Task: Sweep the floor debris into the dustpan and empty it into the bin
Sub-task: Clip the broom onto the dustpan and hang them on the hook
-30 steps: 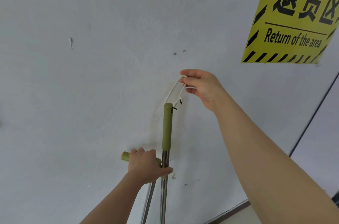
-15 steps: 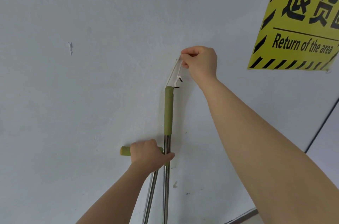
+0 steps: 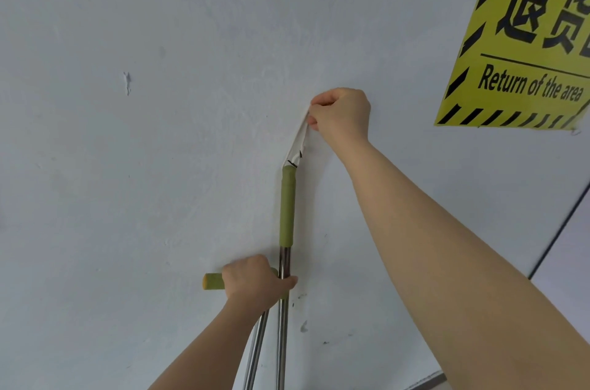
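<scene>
Two metal poles stand against the white wall. The taller pole, the broom handle (image 3: 287, 207), has a green grip and a white hanging loop (image 3: 300, 142) at its top. My right hand (image 3: 340, 116) pinches that loop and presses it against the wall above the grip. The shorter pole, the dustpan handle (image 3: 213, 281), ends in a green grip bent to the left. My left hand (image 3: 255, 281) is closed around that grip and also around the broom's metal shaft. The broom head, the dustpan and the floor debris are below the view.
A yellow and black sign (image 3: 523, 38) reading "Return of the area" hangs on the wall at the upper right. A dark vertical seam (image 3: 558, 223) marks a panel edge on the right. A strip of floor edge (image 3: 427, 381) shows at the bottom right.
My right hand has lifted the white loop higher up the wall, and the broom handle rose with it. My left hand kept its hold on both poles.
</scene>
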The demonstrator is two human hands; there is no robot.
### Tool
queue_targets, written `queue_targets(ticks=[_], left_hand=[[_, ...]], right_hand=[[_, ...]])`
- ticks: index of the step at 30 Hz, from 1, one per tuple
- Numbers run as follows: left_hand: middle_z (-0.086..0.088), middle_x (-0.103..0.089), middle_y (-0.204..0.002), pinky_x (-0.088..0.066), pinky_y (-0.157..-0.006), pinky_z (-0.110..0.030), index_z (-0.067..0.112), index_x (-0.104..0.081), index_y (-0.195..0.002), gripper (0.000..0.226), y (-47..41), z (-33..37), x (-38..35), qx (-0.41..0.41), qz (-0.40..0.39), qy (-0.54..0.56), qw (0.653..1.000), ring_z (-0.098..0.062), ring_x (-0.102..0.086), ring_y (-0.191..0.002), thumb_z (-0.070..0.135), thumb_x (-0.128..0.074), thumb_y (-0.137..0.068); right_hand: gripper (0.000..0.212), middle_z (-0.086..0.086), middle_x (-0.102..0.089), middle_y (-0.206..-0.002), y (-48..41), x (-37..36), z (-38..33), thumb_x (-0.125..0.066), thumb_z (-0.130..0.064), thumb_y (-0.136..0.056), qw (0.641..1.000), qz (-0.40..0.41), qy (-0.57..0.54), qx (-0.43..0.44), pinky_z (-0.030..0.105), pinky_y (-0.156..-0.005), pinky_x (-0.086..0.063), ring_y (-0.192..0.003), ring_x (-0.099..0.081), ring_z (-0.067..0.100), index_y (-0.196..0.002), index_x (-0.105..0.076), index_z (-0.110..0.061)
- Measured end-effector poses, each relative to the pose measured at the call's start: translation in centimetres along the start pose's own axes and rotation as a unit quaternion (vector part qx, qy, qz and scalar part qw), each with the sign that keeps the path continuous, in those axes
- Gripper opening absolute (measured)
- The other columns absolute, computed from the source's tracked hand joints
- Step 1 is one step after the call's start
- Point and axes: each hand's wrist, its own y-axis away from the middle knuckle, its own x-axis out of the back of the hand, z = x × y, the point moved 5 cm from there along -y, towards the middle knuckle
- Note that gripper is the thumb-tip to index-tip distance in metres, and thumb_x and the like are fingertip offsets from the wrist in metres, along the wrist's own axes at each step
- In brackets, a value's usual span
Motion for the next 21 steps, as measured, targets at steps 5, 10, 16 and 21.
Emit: queue_targets(ticks=[5, 10, 16, 21], left_hand=[[0.012, -0.053, -0.059, -0.037, -0.064, -0.027, 0.026, -0.046, -0.062, 0.053, 0.1, -0.1, 0.0, -0.008, 0.014, -0.001, 1.0, -0.01, -0.053, -0.06, 0.079, -0.049, -0.069], [0.01, -0.054, -0.063, -0.038, -0.069, -0.029, 0.025, -0.047, -0.067, 0.054, 0.1, 0.1, 0.3, -0.02, 0.009, -0.013, 1.0, -0.013, -0.056, -0.068, 0.079, -0.049, -0.069], [0.01, -0.05, -0.059, -0.036, -0.064, -0.029, 0.025, -0.043, -0.062, 0.054, -0.3, 0.8, 1.3, -0.025, 0.025, -0.014, 0.999, -0.014, -0.054, -0.064, 0.078, -0.05, -0.069], [0.011, -0.051, -0.057, -0.036, -0.059, -0.025, 0.025, -0.044, -0.062, 0.053, -0.5, 0.2, 1.4, -0.013, 0.027, -0.002, 1.0, -0.009, -0.048, -0.055, 0.078, -0.051, -0.068]], right_hand=[[0.019, 0.008, -0.072, -0.086, 0.0, -0.2, -0.3, -0.054, -0.002, -0.082, 0.995, -0.013, 0.073, 0.071, 0.039, -0.079, -0.057, -0.082, -0.069, 0.024, -0.086, -0.071, -0.01], [0.019, 0.006, -0.069, -0.088, -0.1, 0.9, 0.5, -0.054, -0.003, -0.086, 0.995, 0.0, 0.057, 0.082, 0.038, -0.082, -0.057, -0.079, -0.069, 0.022, -0.098, -0.069, -0.007], [0.021, 0.003, -0.068, -0.081, -0.3, 1.5, -0.4, -0.054, -0.001, -0.085, 0.994, 0.018, 0.035, 0.106, 0.038, -0.083, -0.057, -0.078, -0.07, 0.021, -0.096, -0.071, -0.004], [0.019, 0.005, -0.074, -0.086, -0.7, 1.0, -0.9, -0.059, -0.004, -0.082, 0.989, 0.007, 0.083, 0.122, 0.037, -0.083, -0.055, -0.081, -0.07, 0.021, -0.091, -0.075, -0.009]])
